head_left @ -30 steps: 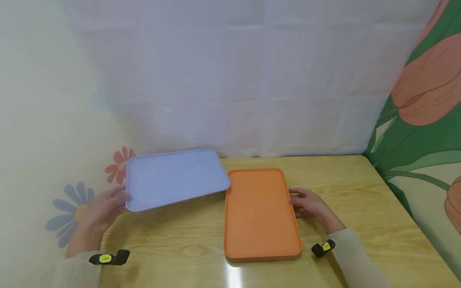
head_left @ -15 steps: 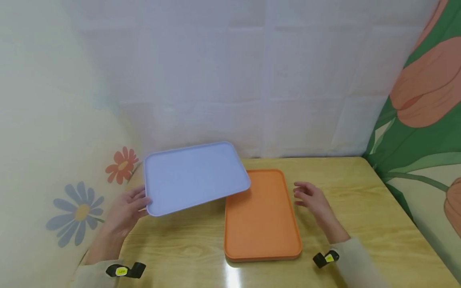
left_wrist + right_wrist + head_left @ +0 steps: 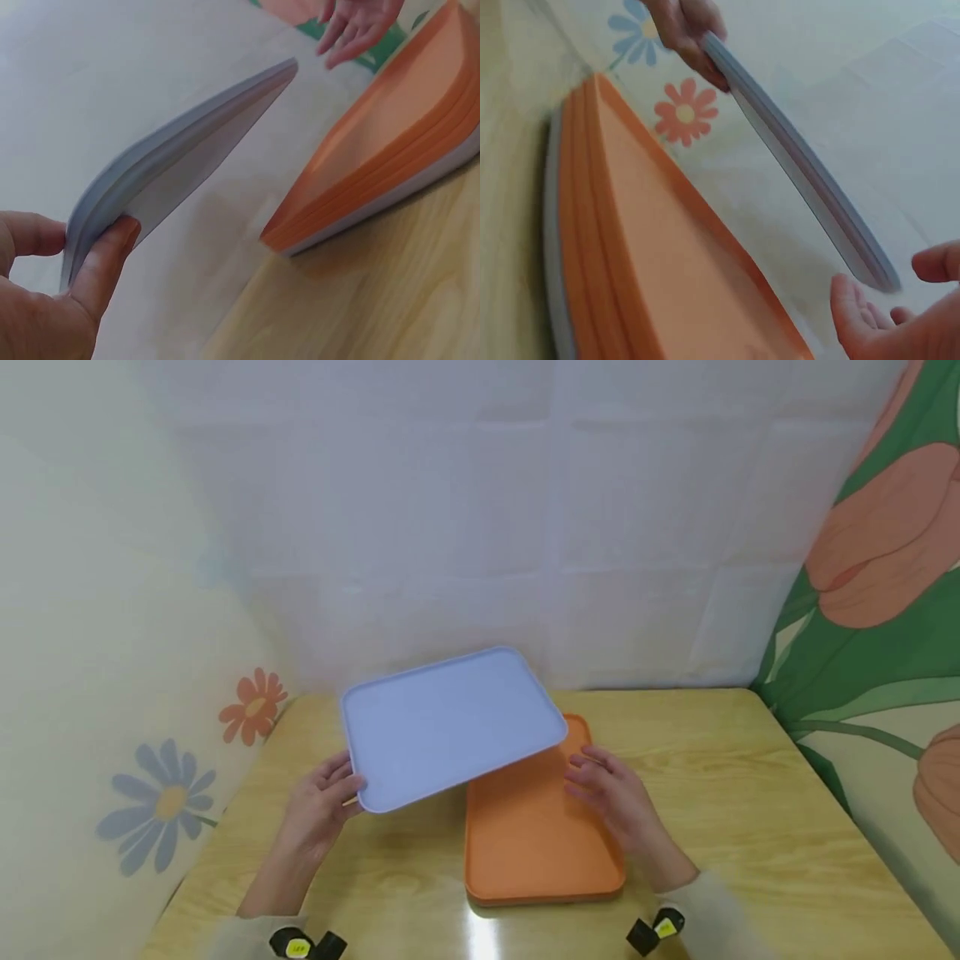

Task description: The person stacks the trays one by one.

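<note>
My left hand pinches the near left corner of a light blue rectangular tray, thumb on one face and fingers on the other. The tray hangs tilted above the table, and its right corner overlaps the orange trays from above. Those orange trays lie stacked, several deep, with a pale tray at the bottom in the left wrist view. My right hand hovers over the stack's right side, fingers spread. In the right wrist view, the right hand is close to the blue tray's free end, apparently without gripping it.
The wood-grain table runs back to a white cloth hung behind it. A wall with painted flowers borders the left side, and a green floral wall the right.
The blue tray, held in my left hand, has moved right and over the orange stack. My right hand has left the stack's right edge and come in toward the blue tray.
</note>
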The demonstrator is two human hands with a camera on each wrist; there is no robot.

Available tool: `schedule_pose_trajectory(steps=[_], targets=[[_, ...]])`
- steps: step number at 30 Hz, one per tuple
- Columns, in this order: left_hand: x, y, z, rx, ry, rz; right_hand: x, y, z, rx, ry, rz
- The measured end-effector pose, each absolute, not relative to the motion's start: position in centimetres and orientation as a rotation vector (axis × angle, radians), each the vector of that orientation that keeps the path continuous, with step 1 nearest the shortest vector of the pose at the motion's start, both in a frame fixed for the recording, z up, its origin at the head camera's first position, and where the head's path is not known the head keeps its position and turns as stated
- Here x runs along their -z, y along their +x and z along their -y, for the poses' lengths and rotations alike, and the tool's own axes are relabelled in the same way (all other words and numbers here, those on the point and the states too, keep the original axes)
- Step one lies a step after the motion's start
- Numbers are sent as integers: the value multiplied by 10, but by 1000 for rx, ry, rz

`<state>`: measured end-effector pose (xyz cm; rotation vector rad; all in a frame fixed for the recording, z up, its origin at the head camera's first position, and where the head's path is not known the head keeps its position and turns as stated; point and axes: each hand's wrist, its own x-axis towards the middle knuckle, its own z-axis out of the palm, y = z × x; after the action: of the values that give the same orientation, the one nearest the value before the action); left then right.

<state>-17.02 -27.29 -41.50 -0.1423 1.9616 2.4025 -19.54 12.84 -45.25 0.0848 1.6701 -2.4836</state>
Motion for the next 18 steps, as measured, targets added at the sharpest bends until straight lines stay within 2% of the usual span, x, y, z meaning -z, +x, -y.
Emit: schedule_pose_trajectory(steps=[18], targets=[[422,-172,205,-2527,-199,-1847,456,-189,-79,2774,173,-1282]])
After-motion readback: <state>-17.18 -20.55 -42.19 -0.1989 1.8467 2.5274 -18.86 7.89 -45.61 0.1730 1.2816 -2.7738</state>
